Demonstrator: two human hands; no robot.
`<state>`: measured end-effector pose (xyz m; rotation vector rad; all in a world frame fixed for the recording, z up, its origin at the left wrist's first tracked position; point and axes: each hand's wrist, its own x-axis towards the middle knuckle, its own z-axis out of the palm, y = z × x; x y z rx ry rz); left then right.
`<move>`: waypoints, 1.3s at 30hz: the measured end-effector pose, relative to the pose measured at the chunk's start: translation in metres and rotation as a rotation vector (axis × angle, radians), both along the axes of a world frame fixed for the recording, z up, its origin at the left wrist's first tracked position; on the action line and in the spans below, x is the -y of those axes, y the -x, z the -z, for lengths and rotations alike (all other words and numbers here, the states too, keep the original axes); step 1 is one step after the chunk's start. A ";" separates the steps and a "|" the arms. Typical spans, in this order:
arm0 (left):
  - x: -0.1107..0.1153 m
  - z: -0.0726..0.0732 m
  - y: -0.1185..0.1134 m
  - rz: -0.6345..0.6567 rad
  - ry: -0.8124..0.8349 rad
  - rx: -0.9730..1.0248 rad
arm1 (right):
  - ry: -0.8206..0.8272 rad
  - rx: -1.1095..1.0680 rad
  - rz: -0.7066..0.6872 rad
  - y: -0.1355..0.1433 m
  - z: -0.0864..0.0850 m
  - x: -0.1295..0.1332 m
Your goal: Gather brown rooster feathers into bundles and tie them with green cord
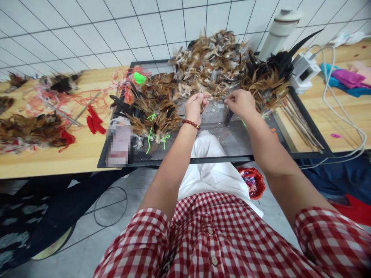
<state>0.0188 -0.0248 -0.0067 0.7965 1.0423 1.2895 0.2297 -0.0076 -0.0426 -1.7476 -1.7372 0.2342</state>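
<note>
My left hand (194, 107), with a beaded bracelet at the wrist, is closed in a pinch on a small brown feather at the front of a large heap of brown feathers (213, 61). To its right, the fingertips of my right hand (242, 102) are pressed together at the heap's front edge. Whatever lies in that pinch is too small to make out. Left of my hands are feather bunches (156, 112), some tied with bright green thread (149, 139). Everything rests on a glass-like panel with a black frame (185, 159).
A white bottle (278, 33) stands behind black feathers (279, 65). White chargers (305, 71) with cables are at right, beside thin sticks (303, 123). A blurred-out rectangular item (118, 144) lies front left. More feather bunches (31, 129) and red thread (95, 120) lie further left.
</note>
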 end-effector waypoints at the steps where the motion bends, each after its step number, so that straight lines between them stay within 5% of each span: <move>1: -0.002 0.001 0.000 -0.015 0.004 0.004 | 0.004 0.035 0.026 0.004 0.004 0.000; 7: -0.006 0.009 -0.002 -0.035 -0.016 0.025 | -0.003 0.002 0.047 0.021 0.001 0.000; 13: -0.008 0.009 -0.001 -0.093 0.041 0.085 | 0.215 -0.791 -0.166 0.024 -0.026 0.011; 15: -0.008 0.009 -0.001 -0.126 0.076 0.107 | 0.329 -0.891 -0.181 0.028 -0.027 0.013; 17: -0.008 0.009 -0.001 -0.149 0.109 0.118 | 0.302 -0.839 -0.134 0.028 -0.022 0.009; 24: -0.011 0.014 -0.004 -0.164 0.114 0.118 | -0.233 -0.182 -0.054 0.012 0.010 -0.008; 30: -0.011 0.017 -0.005 -0.141 0.077 0.123 | -0.229 0.137 -0.189 0.024 0.000 0.010; 35: -0.006 0.013 -0.007 -0.111 0.037 0.111 | -0.292 0.079 -0.123 0.028 -0.007 0.013; 39: -0.005 0.013 -0.008 -0.054 0.028 0.112 | -0.340 -0.271 -0.160 0.038 -0.006 0.011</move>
